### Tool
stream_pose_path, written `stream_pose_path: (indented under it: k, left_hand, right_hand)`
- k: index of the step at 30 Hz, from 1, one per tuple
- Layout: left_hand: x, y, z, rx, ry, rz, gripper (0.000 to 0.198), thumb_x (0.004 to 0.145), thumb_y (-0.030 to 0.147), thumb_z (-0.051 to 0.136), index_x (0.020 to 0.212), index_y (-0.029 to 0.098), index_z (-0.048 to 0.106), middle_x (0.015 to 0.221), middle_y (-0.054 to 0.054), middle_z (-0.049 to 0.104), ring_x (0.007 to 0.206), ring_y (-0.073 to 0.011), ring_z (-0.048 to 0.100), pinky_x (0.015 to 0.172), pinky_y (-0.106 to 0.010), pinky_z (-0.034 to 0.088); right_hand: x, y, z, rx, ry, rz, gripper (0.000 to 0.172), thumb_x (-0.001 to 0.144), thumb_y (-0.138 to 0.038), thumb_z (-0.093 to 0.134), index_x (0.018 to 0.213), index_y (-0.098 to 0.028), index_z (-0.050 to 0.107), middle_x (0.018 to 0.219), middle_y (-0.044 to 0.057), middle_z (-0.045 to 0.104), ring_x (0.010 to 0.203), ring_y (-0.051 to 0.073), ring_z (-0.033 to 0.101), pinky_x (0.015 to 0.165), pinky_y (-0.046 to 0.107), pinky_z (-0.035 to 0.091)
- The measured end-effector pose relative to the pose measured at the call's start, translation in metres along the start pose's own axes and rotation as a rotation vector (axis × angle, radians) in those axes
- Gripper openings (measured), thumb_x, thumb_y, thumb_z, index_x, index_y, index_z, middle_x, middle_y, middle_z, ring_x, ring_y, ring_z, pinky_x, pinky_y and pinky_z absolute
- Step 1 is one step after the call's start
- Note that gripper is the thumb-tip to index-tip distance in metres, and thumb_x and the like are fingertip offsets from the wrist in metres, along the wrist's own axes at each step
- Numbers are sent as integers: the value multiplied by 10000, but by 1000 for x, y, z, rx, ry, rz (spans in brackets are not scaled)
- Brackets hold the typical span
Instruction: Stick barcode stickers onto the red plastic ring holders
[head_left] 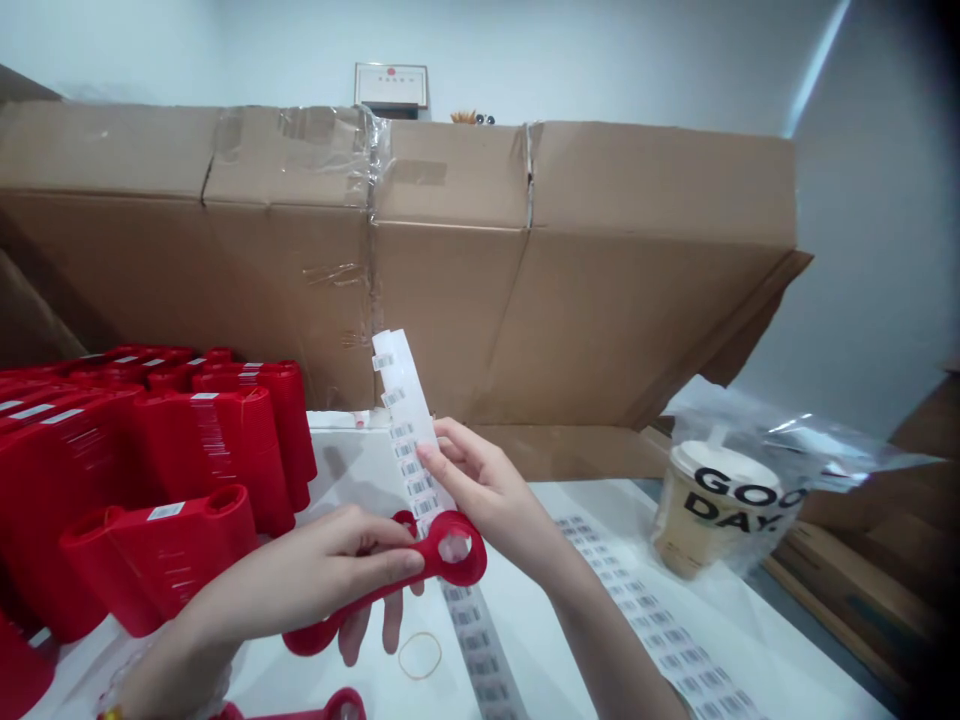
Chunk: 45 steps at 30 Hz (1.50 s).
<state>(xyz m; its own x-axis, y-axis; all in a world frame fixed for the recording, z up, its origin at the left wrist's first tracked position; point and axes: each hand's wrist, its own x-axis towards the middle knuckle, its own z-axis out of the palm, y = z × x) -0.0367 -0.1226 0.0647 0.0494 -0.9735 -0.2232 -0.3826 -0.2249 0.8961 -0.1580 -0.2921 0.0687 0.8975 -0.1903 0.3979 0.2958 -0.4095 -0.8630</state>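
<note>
Just below the centre of the frame, the left hand is clamped around a red plastic piece, thumb along its top. Close beside it, the right hand pinches a strip of barcode labels rising behind the piece's ring end. A rubber band lies on the white table beneath. Stacks of red pieces fill the left, with a bagged cup at right.

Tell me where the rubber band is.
Head view, bottom centre: the rubber band lies on the table just below the left hand gripping a red handle.
</note>
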Motion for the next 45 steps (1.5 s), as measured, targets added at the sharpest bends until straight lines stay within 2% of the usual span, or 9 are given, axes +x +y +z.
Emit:
stream_pose_path:
  k: [4, 12, 15, 18, 20, 24, 33, 40, 45]
  left_hand:
    - [1, -2, -7, -46, 51, 8, 425, 957, 530, 529, 904, 132, 667, 800, -91, 760, 455, -74, 564, 495, -167, 347]
    - [-11, 7, -19, -110, 159, -23, 396, 930, 500, 564, 853, 126, 671, 784, -104, 757, 419, -68, 535, 439, -157, 318]
    - [-11, 5, -24, -134, 254, -66, 383, 857, 480, 678, 1047, 148, 672, 774, -77, 749, 425, -83, 555, 444, -160, 371]
    - [-10, 2, -27, -184, 324, -13, 567, 793, 430, 763, 1297, 231, 596, 1034, -65, 735, 509, -96, 611, 476, -196, 471]
    - [-8, 1, -28, -217, 312, 61, 527, 782, 402, 780, 1257, 223, 637, 1171, -79, 690, 603, -112, 647, 500, -213, 522]
    - [-5, -2, -26, -276, 270, 157, 381, 798, 358, 778, 1131, 186, 710, 1103, -69, 700, 638, -103, 633, 515, -197, 559]
    - [-8, -8, -26, -299, 283, 230, 289, 769, 310, 816, 1002, 166, 723, 1110, -63, 692, 575, -81, 604, 481, -211, 569]
    - [-11, -7, -28, -210, 307, 206, 334, 805, 367, 786, 1064, 182, 687, 1070, -53, 707, 566, -96, 618, 487, -211, 531]
    - [-13, -10, -32, -147, 343, 140, 367, 810, 392, 786, 1076, 187, 637, 1026, -45, 708, 770, -145, 684, 686, -236, 546]
  right_hand:
    - [0, -7, 7, 76, 27, 94, 327, 1043, -513, 471, 1077, -233, 637, 1018, 15, 623, 907, 141, 575, 804, 284, 459]
    - [1, -12, 8, 295, -276, 200, 442, 1015, -407, 588, 1438, -328, 487, 1256, 18, 616, 998, 119, 604, 854, 253, 493]
    - [1, -10, 11, 267, -264, 235, 431, 1028, -426, 560, 1438, -302, 516, 1232, 30, 621, 1040, 134, 602, 904, 281, 499]
    - [-1, -9, 13, 235, -246, 245, 455, 1038, -449, 530, 1474, -331, 477, 1279, 33, 596, 1150, 164, 576, 984, 331, 488]
    - [-3, -10, 12, 205, -239, 255, 469, 1046, -456, 511, 1499, -360, 440, 1391, 27, 539, 1208, 161, 551, 1006, 325, 479]
    - [-6, -13, 9, 181, -254, 233, 469, 1053, -445, 500, 1510, -377, 418, 1522, 4, 429, 1326, 162, 472, 1049, 308, 468]
    - [-4, -18, 8, 250, -292, 231, 399, 1034, -437, 537, 1411, -310, 500, 1317, 24, 572, 1131, 151, 571, 1026, 330, 487]
    - [-8, -21, 10, -167, -166, 342, 430, 1004, -624, 459, 909, -212, 534, 870, -6, 521, 816, 152, 486, 755, 304, 424]
    - [-7, -24, 15, -260, -145, 356, 443, 1027, -619, 399, 871, -211, 477, 852, -23, 495, 788, 142, 458, 704, 298, 373]
